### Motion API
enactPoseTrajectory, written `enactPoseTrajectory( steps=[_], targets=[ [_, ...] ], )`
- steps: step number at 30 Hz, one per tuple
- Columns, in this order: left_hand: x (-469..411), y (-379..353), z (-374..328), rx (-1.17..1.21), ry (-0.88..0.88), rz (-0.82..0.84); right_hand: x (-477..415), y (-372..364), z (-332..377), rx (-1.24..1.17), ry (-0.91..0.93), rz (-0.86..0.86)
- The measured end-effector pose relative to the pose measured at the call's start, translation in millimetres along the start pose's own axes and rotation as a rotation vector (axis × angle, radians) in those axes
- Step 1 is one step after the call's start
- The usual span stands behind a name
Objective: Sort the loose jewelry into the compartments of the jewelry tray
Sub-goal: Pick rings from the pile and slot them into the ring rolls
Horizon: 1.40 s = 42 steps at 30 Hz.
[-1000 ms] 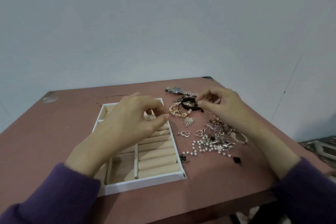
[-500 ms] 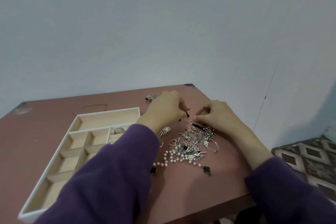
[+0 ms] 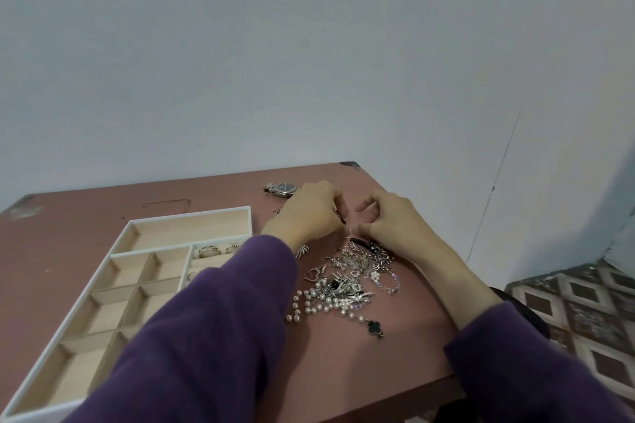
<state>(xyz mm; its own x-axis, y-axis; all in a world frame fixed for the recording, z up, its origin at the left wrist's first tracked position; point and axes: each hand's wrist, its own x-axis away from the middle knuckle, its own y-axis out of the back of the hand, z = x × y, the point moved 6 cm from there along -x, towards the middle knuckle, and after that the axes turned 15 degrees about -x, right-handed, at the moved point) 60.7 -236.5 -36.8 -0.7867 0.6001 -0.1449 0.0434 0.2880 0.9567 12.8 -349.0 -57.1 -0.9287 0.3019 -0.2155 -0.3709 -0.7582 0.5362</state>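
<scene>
A white jewelry tray (image 3: 132, 224) with beige compartments lies on the left of the table. Two rings (image 3: 209, 251) sit in one of its far compartments. The loose jewelry pile (image 3: 345, 282) of pearls, chains and heart charms lies right of the tray. My left hand (image 3: 309, 213) reaches over the tray's far corner and pinches a small ring-like piece (image 3: 346, 227) at the pile's far end. My right hand (image 3: 388, 221) meets it there, fingers curled, pinching at the same tangle. A purple sleeve hides part of the tray.
A wristwatch (image 3: 281, 189) lies beyond my left hand near the far table edge. A black clover pendant (image 3: 374, 327) marks the pile's near end. The table's right edge drops to a patterned floor (image 3: 584, 312). A wall stands right behind the table.
My left hand crossed from over the tray to the pile's far end, and my right hand closed in to meet it. The camera turned right, so the tray shifted left.
</scene>
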Motion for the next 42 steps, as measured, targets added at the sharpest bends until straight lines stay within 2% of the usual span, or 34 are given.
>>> enactPoseTrajectory(
  steps=[16,24,29,37,42],
  targets=[
    [-8.0,-6.1,-2.5,0.014,0.003,0.025,6.0,-0.7,11.3,-0.08,0.049,0.021],
    [-12.1,-7.9,-1.4,0.044,0.026,0.074,2.3,9.7,7.9,-0.233,-0.016,-0.099],
    [-8.0,-2.4,-3.9,0.054,-0.006,0.053,4.6,14.7,8.2,-0.276,0.009,-0.152],
    [62.8,80.3,49.3,-0.003,0.004,-0.125,15.0,16.3,18.8,-0.222,0.094,-0.2],
    [135.7,92.6,100.6,0.016,0.076,-0.182,34.5,-13.4,60.3,-0.224,0.171,-0.053]
  ],
)
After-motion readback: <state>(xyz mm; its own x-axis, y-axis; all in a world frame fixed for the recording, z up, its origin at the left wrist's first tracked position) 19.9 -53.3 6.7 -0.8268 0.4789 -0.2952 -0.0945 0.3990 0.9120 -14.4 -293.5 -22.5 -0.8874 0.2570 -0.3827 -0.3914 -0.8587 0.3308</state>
